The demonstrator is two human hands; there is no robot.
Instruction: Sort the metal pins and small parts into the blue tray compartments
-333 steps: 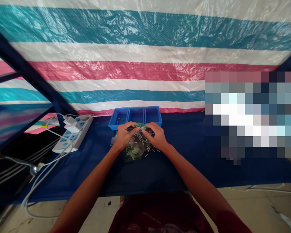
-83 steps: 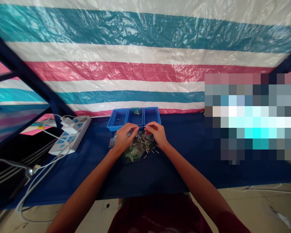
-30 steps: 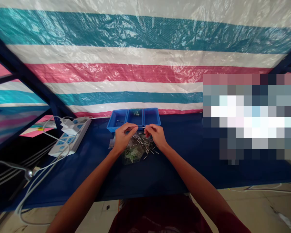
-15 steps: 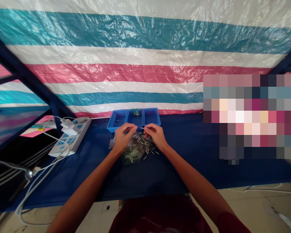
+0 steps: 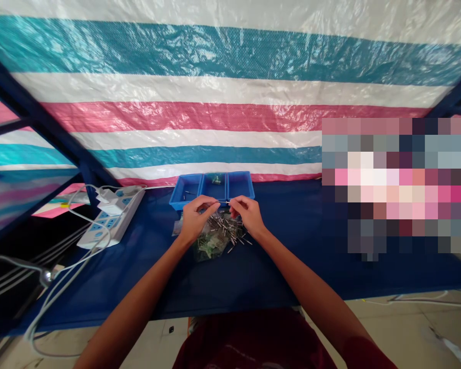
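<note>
Silver-grey, metal by its sheen: just one slim pin (image 5: 227,203), raised in front of the blue plastic bins (image 5: 181,205) and above the counter (image 5: 284,215). Runs nearly level from left to right, in line with the row of bins, with tips hidden under fingers; cannot tell one end from the other. Pinched between thumb and forefinger of the left hand (image 5: 195,214) at one end, and likewise by the right hand (image 5: 249,212) at the other. Counting three bins, set side by side: in the left, two slim dark pieces (image 5: 189,192); in the middle, a small greenish bundle (image 5: 216,179). Below the hands, a heap of similar pins (image 5: 232,229), pointing every way, too tangled to count, beside a clear plastic bag (image 5: 209,248) with pale-green contents. Farther left, one white power strip (image 5: 100,233), slanting away, with a white plug adapter (image 5: 113,202) on top. On the maroon shirt (image 5: 230,333), faint pale marks, too blurred to read. Behind everything, a striped tarpaulin (image 5: 215,115).
</note>
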